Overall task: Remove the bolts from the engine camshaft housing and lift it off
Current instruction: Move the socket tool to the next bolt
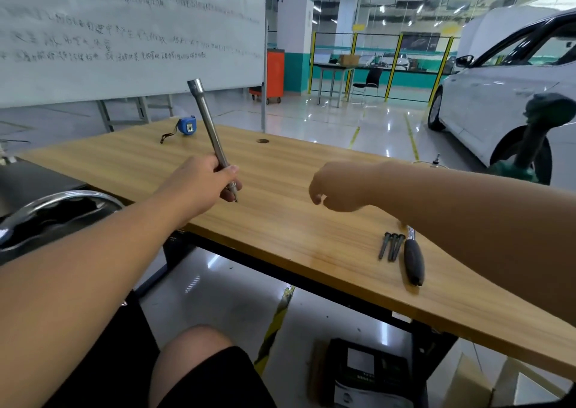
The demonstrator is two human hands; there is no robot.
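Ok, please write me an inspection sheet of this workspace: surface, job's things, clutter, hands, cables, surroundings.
Surface: wooden table, with a round hole near the far edge.
Job's things: three dark bolts lie side by side on the table; a dark-handled tool lies just right of them; a long metal socket bar is held tilted.
Clutter: blue tape measure at the far edge.
Hands: left hand grips the bar's lower end; right hand hovers over the table, fingers loosely curled, holding nothing.
Cables: nothing seen.
Surroundings: whiteboard behind the table, white car at right, shiny floor.
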